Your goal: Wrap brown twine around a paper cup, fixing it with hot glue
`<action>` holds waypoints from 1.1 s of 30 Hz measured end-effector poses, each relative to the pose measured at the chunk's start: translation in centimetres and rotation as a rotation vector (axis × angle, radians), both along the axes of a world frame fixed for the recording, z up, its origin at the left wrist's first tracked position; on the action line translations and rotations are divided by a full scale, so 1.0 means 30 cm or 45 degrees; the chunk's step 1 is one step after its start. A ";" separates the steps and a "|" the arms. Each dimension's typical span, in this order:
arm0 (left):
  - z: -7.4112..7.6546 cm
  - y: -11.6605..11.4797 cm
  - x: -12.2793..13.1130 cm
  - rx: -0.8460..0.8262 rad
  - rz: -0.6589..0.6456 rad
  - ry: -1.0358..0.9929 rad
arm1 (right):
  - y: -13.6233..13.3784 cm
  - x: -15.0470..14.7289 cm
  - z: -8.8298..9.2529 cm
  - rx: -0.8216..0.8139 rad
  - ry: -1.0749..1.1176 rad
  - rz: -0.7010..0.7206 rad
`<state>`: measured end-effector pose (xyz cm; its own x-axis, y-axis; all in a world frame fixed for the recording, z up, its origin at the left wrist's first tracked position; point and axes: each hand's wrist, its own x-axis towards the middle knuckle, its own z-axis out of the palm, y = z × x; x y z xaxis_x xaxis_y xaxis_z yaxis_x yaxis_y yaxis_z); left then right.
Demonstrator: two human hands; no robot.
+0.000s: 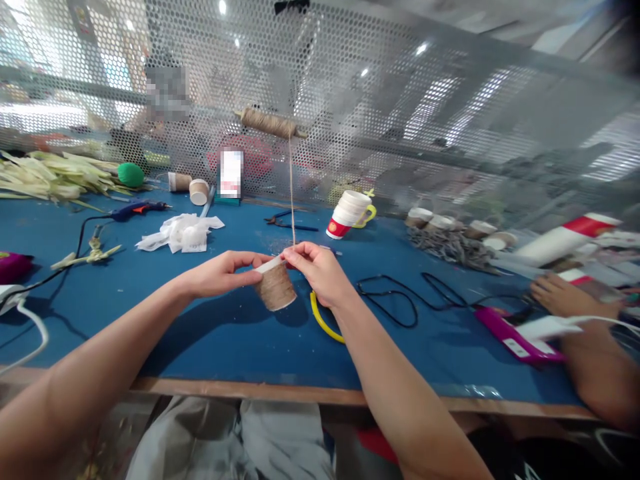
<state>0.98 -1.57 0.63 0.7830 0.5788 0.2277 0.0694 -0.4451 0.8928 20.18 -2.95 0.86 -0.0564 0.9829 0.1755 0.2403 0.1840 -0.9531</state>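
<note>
A small paper cup [277,287] wrapped in brown twine is held tilted above the blue table, its white rim toward the upper left. My left hand [225,272] pinches the cup's rim from the left. At the rim's right end, my right hand [316,268] has its fingers pressed together where the twine [292,187] comes down. That strand runs up to a twine roll [269,123] on a stick at the perforated metal screen. A yellow curved piece [324,320] shows just below my right hand.
Pliers [290,220], stacked cups [349,210] and white fabric [180,233] lie beyond my hands. A glue gun [137,209] is at left. Black cable [390,300] and a purple power strip [517,335] lie at right, near another person's hand [565,295]. The table edge [240,389] is in front.
</note>
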 end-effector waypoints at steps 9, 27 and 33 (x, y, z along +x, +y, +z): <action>0.010 -0.007 0.003 0.004 -0.031 -0.027 | -0.005 -0.009 -0.005 -0.054 0.133 -0.009; 0.006 -0.002 -0.003 -0.011 -0.039 -0.088 | -0.001 -0.038 -0.051 -0.069 0.075 -0.074; 0.006 0.005 -0.009 0.025 -0.060 -0.041 | -0.007 -0.046 -0.053 0.088 -0.150 -0.169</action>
<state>0.70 -1.41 0.82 0.8015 0.5363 0.2644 0.0192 -0.4649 0.8851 18.81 -3.16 -0.73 0.0492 0.9688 0.2430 0.3760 0.2075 -0.9031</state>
